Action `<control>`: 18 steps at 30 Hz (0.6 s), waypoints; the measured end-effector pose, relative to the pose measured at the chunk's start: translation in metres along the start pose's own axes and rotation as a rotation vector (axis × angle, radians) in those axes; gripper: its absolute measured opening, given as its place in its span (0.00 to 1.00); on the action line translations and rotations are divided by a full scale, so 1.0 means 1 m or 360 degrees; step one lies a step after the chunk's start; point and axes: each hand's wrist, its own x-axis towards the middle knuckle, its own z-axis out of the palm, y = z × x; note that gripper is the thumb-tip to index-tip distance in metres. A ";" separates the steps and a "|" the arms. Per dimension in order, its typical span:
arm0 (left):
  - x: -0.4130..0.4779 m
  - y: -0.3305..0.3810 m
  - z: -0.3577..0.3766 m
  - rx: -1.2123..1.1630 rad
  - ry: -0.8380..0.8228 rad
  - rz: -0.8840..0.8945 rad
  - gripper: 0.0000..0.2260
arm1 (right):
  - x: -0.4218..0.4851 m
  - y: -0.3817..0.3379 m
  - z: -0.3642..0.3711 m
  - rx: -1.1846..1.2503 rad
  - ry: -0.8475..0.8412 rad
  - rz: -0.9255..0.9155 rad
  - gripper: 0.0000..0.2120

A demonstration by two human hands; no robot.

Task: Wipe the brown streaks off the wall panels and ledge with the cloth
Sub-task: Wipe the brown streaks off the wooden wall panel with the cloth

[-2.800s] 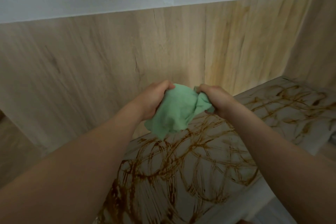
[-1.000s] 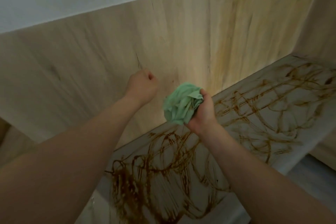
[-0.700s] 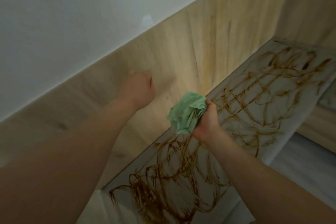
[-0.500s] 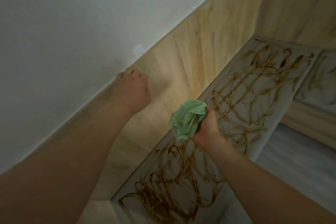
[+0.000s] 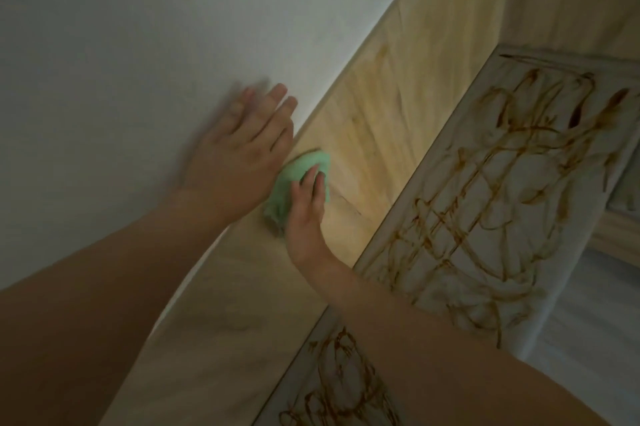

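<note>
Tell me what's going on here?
A person presses a crumpled green cloth against the light wooden wall panel with the right hand, fingers laid over it. The left hand lies flat on the white wall above, blurred. The pale ledge below is covered in brown streaks, not yet wiped.

1. Looks like an indoor room of a home or similar fitted interior; cannot tell which room.
2. Plain white painted wall [image 5: 121, 45] above, meeting light wood-grain panels [image 5: 398, 96] along a straight edge.
3. Panels turning a corner at the right, boxing in a pale ledge [image 5: 540, 290] scrawled with brown streaks [image 5: 429, 214].
4. Pale grey floor [image 5: 588, 349] just below the ledge's outer edge; dim, soft indoor light throughout.
</note>
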 end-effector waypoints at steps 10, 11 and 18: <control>0.028 -0.001 0.036 0.0001 -0.0343 -0.0037 0.29 | 0.190 -0.069 -0.075 -0.0275 0.0761 -0.0277 0.29; 0.027 0.000 0.035 0.0066 -0.0313 0.0013 0.28 | 0.174 -0.057 -0.061 -0.0292 0.0755 -0.0345 0.30; 0.029 -0.002 0.025 0.0181 -0.0193 0.0175 0.26 | 0.081 0.024 -0.020 -0.0872 0.0315 -0.0974 0.30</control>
